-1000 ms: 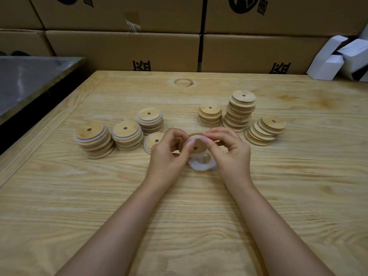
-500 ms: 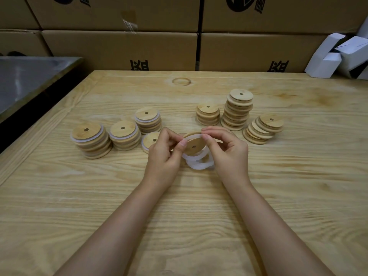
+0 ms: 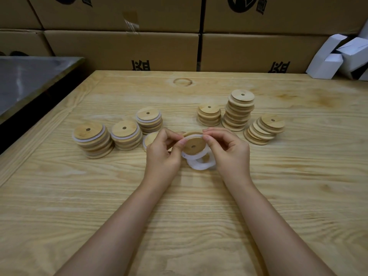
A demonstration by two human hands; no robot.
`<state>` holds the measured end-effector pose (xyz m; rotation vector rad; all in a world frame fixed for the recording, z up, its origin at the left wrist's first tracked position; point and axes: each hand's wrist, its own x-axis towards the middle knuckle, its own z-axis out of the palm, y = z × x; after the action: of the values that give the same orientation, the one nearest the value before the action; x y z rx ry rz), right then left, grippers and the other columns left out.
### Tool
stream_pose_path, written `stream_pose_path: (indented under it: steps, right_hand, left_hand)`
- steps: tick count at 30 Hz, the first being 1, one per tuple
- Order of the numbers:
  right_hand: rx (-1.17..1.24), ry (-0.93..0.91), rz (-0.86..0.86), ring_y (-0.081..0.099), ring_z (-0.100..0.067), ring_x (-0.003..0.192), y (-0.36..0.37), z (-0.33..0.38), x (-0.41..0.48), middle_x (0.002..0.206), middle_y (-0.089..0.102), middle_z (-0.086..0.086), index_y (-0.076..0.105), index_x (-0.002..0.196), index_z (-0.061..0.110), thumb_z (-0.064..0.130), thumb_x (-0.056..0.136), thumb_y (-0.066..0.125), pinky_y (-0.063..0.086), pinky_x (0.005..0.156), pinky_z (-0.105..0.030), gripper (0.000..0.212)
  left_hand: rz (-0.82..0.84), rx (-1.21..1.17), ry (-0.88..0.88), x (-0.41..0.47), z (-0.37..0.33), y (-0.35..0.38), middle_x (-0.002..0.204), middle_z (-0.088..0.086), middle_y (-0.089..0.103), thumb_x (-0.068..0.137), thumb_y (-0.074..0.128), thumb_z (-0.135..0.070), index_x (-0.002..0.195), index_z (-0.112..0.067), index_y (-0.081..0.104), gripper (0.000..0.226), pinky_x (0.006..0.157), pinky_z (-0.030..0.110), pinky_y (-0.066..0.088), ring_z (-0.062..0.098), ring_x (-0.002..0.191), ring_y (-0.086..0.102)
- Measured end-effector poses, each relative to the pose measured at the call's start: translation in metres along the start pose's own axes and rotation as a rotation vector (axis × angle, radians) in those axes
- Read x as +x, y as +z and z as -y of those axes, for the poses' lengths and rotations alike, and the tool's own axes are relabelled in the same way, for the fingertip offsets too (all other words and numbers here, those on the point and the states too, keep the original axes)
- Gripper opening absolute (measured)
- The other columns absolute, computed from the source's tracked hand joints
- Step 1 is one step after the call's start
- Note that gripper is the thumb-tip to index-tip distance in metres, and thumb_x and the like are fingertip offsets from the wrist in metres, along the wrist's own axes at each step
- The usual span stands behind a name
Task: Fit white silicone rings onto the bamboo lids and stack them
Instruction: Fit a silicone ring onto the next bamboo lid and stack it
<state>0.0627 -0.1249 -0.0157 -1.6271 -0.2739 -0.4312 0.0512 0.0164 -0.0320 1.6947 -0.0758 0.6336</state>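
A bamboo lid [image 3: 194,146] with a centre hole is held tilted toward me above the table. My left hand [image 3: 162,154] pinches its left edge and my right hand [image 3: 229,151] pinches its top right edge. A white silicone ring [image 3: 197,156] sits stretched round the lid's rim. Loose white rings [image 3: 201,165] lie on the table just below it. Three stacks of ringed lids [image 3: 92,141] [image 3: 125,134] [image 3: 149,120] stand at the left, and one ringed lid [image 3: 149,139] lies partly behind my left hand. Three stacks of bare lids [image 3: 209,114] [image 3: 239,108] [image 3: 264,128] stand at the right.
The wooden table [image 3: 99,196] stretches around the stacks. Cardboard boxes [image 3: 123,48] wall off the far edge. White folded cartons [image 3: 338,56] lie at the back right. A metal surface [image 3: 25,80] runs along the left, beyond a dark gap.
The ring has been worked further round the lid's rim and the lid has tilted more toward me. Both hands stay at the same spot.
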Motion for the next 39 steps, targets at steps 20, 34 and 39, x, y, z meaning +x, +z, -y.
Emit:
stream_pose_path:
  steps: [20,34,39]
  right_hand:
    - [0.042,0.157,0.058,0.064,-0.005,0.077,0.0,-0.008,0.004,0.077,0.069,0.01,0.065,0.073,0.023,0.01,0.085,0.067,0.049,0.073,-0.017,0.018]
    - [0.039,0.083,-0.007,0.063,-0.01,0.079,0.002,-0.004,0.002,0.077,0.066,0.008,0.062,0.076,0.026,0.006,0.086,0.063,0.051,0.077,-0.027,0.023]
    - [0.007,0.021,-0.021,0.063,-0.006,0.077,0.0,-0.005,0.003,0.076,0.065,0.014,0.061,0.076,0.03,0.006,0.086,0.063,0.049,0.074,-0.021,0.026]
  left_hand:
    - [-0.148,-0.226,-0.242,0.005,-0.013,0.004,0.082,0.016,0.063,0.091,0.054,0.001,0.079,-0.011,0.048,0.019,0.05,0.031,0.057,0.02,0.073,0.068]
    - [0.05,-0.298,-0.256,0.006,-0.01,-0.002,0.07,0.006,0.066,0.093,0.051,-0.003,0.085,-0.011,0.05,0.011,0.052,0.031,0.057,0.014,0.067,0.067]
    - [0.137,-0.257,-0.208,0.002,-0.01,0.002,0.08,0.001,0.072,0.092,0.053,-0.001,0.106,-0.016,0.051,0.021,0.061,0.031,0.059,0.01,0.074,0.069]
